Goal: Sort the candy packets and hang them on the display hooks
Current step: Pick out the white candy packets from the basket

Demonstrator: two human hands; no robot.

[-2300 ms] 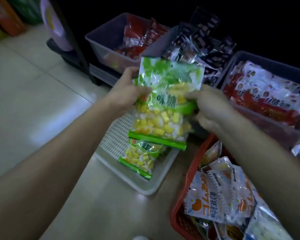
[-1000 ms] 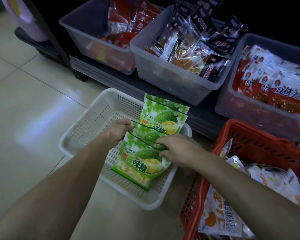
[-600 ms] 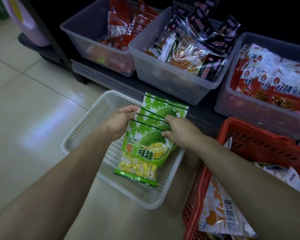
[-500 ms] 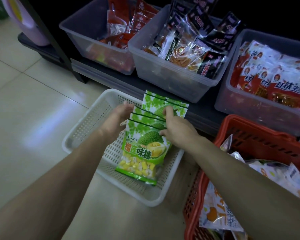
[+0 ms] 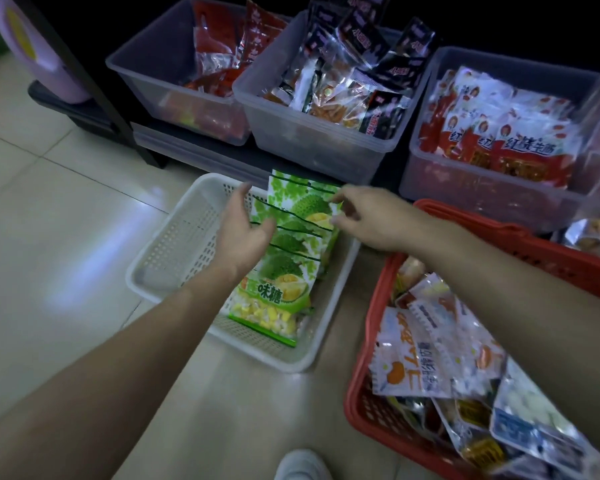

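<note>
Candy packets [image 5: 284, 271] lie overlapped in the basket [image 5: 174, 233], left of the crate [image 5: 364, 348]; three bins [image 5: 309, 147] stand behind.

durian candy packets [image 5: 281, 289] overlapping, lower ones mostly hidden, red basket [image 5: 362, 368] cut by edge

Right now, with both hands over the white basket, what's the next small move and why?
Probably swing the right hand to the mixed packets in the red basket: it and the left hand hover open, and the green durian packets already lie stacked in the white basket.

1 white basket [image 5: 174, 237], 1 red basket [image 5: 551, 258], 2 hands [image 5: 243, 233] [image 5: 371, 220]
</note>
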